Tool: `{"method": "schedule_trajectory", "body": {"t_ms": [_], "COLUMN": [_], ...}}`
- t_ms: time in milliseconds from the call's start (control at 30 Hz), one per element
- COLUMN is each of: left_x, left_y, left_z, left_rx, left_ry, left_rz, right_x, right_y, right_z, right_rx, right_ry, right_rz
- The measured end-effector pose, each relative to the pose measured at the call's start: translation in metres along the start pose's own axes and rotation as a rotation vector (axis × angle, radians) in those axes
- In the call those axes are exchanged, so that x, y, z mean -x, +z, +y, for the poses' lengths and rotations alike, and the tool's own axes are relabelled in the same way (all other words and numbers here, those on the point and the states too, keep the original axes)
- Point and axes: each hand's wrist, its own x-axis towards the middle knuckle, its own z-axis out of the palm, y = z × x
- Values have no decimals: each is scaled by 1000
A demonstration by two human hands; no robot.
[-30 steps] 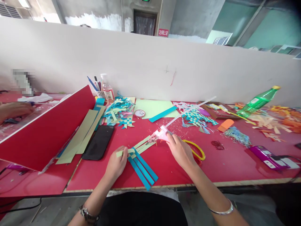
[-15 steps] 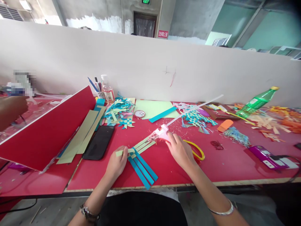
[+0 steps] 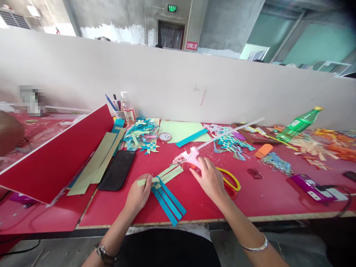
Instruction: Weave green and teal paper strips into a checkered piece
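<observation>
In the head view my left hand (image 3: 140, 193) is closed on the near end of a small weave of paper strips, thumb on top. Its blue strips (image 3: 169, 204) fan out toward the table's front edge, and its pale green strips (image 3: 171, 173) point away to the right. My right hand (image 3: 211, 180) grips a pink hot glue gun (image 3: 191, 157) by the handle. A long whitish glue stick (image 3: 230, 133) sticks out of its back. The gun's nozzle is just beyond the far ends of the green strips; whether they touch, I cannot tell.
Scissors with yellow handles (image 3: 235, 181) lie beside my right wrist. At left are a black phone (image 3: 118, 170), paper strips (image 3: 93, 163) and a red board (image 3: 63, 155). Cut scraps (image 3: 141, 129) lie behind. A green bottle (image 3: 300, 124) and purple power strip (image 3: 314, 187) are at right.
The pink glue gun has shifted slightly left and down, and the fingers of my right hand look looser around its handle. My left hand has hardly moved.
</observation>
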Motion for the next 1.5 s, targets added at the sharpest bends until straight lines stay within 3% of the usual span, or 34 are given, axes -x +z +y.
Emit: {"method": "schedule_trajectory", "body": {"t_ms": [267,400,700,1500], "left_x": [1,1,2,3], "left_y": [-1,-1,-2,-3], "left_z": [2,1,0,2], "left_rx": [-2,9,25,19], "left_ry": [9,-14,-15,-19], "left_rz": [13,13,5,-1], "right_x": [-3,2,14,9], "right_y": [3,6,13,13], "right_z": [-4,-9,-15,-13], "right_rx": [-111,-174,-167,-129], "right_ry": [99,61,-46,-114], "right_rz": [8,-18,-209,-272]}}
